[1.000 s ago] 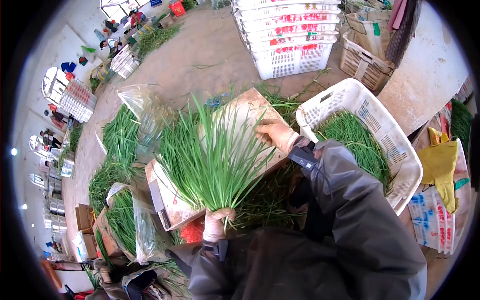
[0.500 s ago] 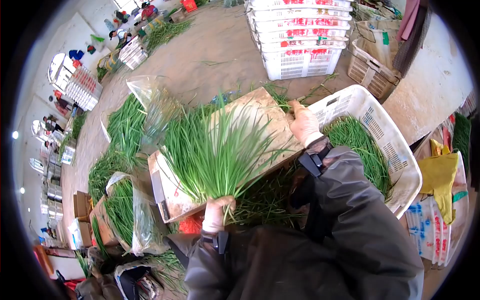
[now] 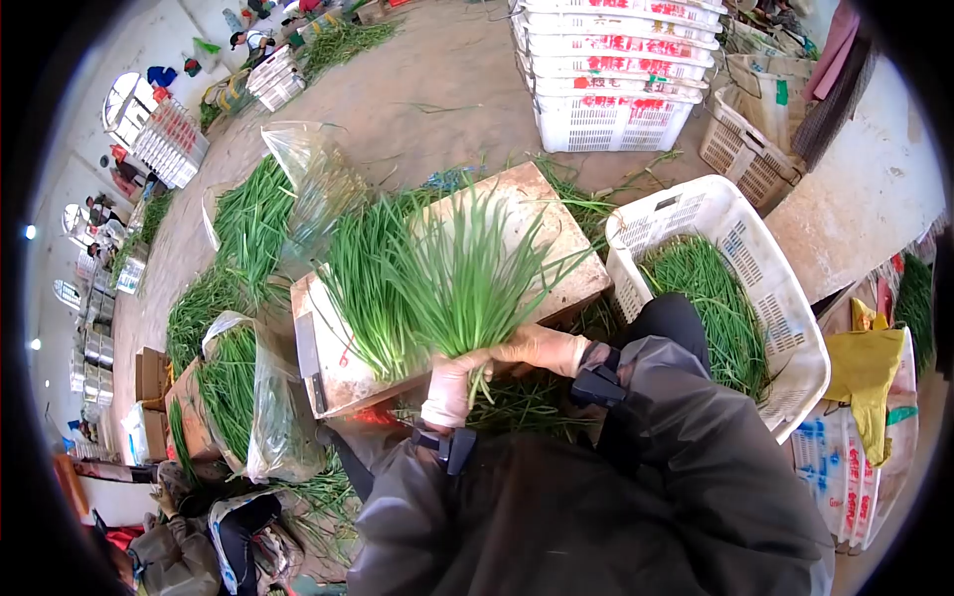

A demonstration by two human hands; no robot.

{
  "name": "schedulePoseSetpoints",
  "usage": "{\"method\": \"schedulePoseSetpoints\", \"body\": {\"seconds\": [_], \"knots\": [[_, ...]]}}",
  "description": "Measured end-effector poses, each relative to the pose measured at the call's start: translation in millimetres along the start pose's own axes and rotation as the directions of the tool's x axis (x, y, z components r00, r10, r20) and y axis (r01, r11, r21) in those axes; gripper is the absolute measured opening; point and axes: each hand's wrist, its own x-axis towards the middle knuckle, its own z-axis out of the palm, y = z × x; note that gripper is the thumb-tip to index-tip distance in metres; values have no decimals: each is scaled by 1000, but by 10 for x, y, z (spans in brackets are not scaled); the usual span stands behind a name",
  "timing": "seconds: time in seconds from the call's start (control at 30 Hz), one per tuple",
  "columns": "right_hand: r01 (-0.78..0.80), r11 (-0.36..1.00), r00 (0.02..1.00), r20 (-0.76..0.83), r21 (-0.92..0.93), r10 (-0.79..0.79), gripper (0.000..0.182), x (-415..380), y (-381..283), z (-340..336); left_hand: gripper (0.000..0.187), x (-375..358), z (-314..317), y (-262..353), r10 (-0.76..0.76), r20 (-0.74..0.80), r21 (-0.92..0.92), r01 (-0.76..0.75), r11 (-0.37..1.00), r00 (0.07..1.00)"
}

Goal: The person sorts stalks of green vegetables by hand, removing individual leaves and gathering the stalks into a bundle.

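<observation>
My left hand [image 3: 450,385] is closed around the pale stem ends of a bunch of garlic chives [image 3: 465,288], whose green leaves fan out away from me over a board [image 3: 578,283]. My right hand [image 3: 537,349] meets it from the other side, fingers wrapped round the same stems. Short stem ends poke out below the hands. Another pile of chives [image 3: 366,316] lies on the board, just left of the held bunch. At the board's left edge rests a knife [image 3: 315,372] with a dark handle.
A white crate [image 3: 807,363] with chives inside stands to my right. Stacked white crates [image 3: 618,124] rise beyond the board. Plastic bags of chives [image 3: 231,382] sit on the left. A yellow glove [image 3: 867,377] hangs at the far right. Other people are at the far left.
My right hand has come from the board's far right corner to the stems and closed on them beside my left hand. The held bunch has shifted slightly right, apart from the pile.
</observation>
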Motion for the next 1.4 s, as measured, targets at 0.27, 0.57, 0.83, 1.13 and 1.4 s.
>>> {"method": "schedulePoseSetpoints", "body": {"seconds": [0.27, 0.57, 0.83, 1.13, 1.4], "knots": [[99, 981, 981, -180, 164, -69, 48, 236, 326, 43, 31, -134, 39, -637, -224, 33, -3, 224, 975, 974], [111, 991, 948, -292, -71, -127, 53, 182, 394, 173, 33, -167, 118, -775, -300, 124, 212, 270, 939, 946], [-66, 996, 926, -375, -67, 36, 49, 139, 297, 39, 41, -137, 147, -606, -427, 277, 205, 381, 902, 861], [9, 826, 966, -219, 563, 139, 30, 80, 3, -190, 56, -207, 104, -564, -629, 379, 909, -143, 393, 679], [69, 885, 972, -231, 461, 45, 30, 62, -27, -195, 49, 56, -215, -209, -209, 129, 275, 168, 947, 969]]}}
